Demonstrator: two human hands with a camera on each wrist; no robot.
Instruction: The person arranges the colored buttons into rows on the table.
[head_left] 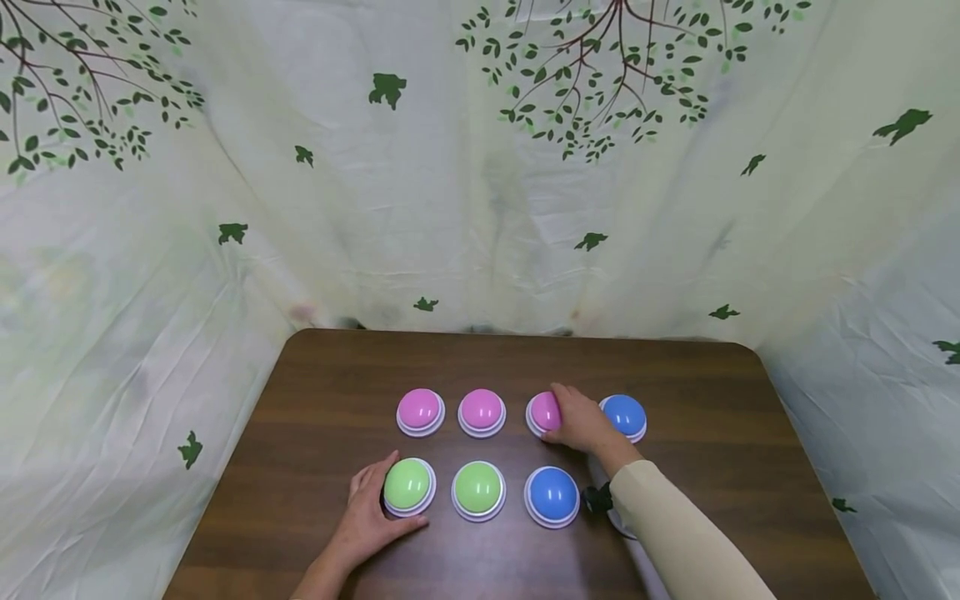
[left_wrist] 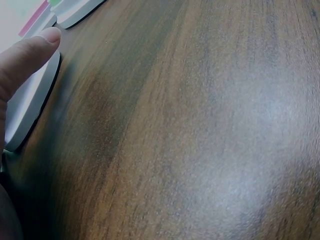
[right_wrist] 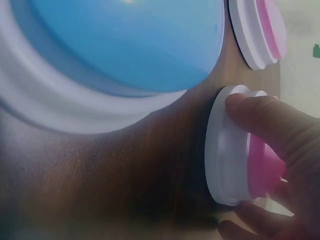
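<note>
My left hand (head_left: 369,515) curves round the left green dome button (head_left: 407,484) in the front row, fingers along its left side and thumb along its near side. In the left wrist view, the thumb (left_wrist: 27,55) lies against its white base (left_wrist: 37,95). At the back row, my right hand (head_left: 587,427) grips the third pink dome button (head_left: 543,412). The right wrist view shows that button's white base (right_wrist: 226,155) between thumb and fingers, its underside on or very near the table; I cannot tell which.
Two pink buttons (head_left: 418,411) stand left in the back row, a blue button (head_left: 625,415) right. Another green button (head_left: 478,489) and a blue one (head_left: 552,495) stand in front. My right sleeve (head_left: 682,525) mostly hides another white base (head_left: 621,525). Leaf-patterned cloth (head_left: 480,208) surrounds the wooden table (head_left: 337,358).
</note>
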